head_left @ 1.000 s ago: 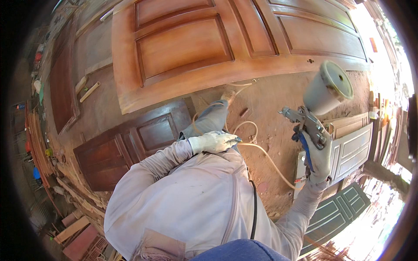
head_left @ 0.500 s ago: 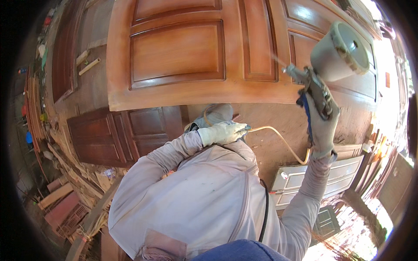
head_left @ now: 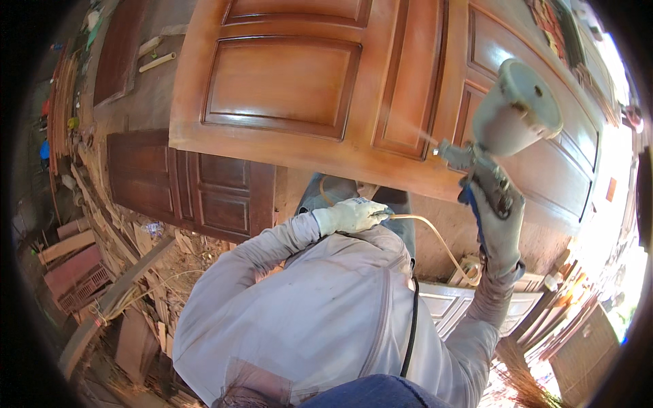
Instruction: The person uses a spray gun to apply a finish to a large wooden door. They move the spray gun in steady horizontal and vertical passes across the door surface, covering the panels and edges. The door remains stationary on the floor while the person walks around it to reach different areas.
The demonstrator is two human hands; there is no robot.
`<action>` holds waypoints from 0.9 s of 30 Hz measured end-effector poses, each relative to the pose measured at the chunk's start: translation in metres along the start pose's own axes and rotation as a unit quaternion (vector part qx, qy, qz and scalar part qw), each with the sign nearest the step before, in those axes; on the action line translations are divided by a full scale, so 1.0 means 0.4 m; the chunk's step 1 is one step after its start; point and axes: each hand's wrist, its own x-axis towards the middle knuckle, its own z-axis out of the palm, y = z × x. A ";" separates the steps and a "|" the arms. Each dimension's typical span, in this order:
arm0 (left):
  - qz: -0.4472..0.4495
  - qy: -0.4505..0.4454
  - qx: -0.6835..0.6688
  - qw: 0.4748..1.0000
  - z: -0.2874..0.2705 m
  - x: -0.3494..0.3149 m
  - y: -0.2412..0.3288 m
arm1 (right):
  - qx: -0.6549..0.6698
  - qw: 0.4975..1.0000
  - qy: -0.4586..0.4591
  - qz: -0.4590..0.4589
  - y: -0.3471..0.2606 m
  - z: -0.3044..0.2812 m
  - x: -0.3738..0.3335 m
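My gloved right hand (head_left: 500, 228) is wrapped round a paint spray gun (head_left: 486, 170), held up at the right. A pale cup (head_left: 515, 109) sits on top of the gun. From its nozzle a fine mist streams leftward over a brown wooden panelled door (head_left: 286, 88), which lies in front of me. Close to my waist, my gloved left hand (head_left: 350, 215) is closed on a yellowish air hose (head_left: 435, 231). The hose loops from there to the bottom of the gun's grip. The gun's trigger is mostly hidden by the right-hand fingers.
A darker panelled door (head_left: 190, 187) lies lower at the left. Grey-white panels (head_left: 445, 302) are beyond my right forearm. Scrap wood and a long beam (head_left: 129, 292) clutter the lower left. Thin boards (head_left: 564, 316) lie at the right.
My view has turned, so the doors appear tilted. The spray gun sits slightly lower and further left, its mist still coming out. My left hand keeps its hold on the hose.
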 end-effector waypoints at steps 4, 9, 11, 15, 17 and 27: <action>0.036 0.119 0.008 0.992 0.026 0.031 0.013 | 0.008 0.996 0.041 -0.077 0.008 -0.052 0.134; -0.021 0.183 -0.026 0.982 0.116 0.086 0.021 | -0.006 0.992 -0.050 -0.115 0.016 -0.133 0.196; -0.019 0.244 0.006 0.970 0.158 0.105 0.043 | -0.002 0.988 -0.116 -0.098 0.027 -0.189 0.207; -0.070 0.201 -0.193 0.958 0.162 0.155 0.160 | 0.042 0.981 -0.173 -0.082 0.022 -0.250 0.305; -0.059 0.193 -0.118 0.972 0.160 0.164 0.196 | 0.044 0.979 -0.168 -0.103 0.005 -0.252 0.399; -0.018 0.285 0.072 0.956 0.230 0.232 0.136 | 0.007 0.974 -0.083 -0.212 -0.051 -0.268 0.850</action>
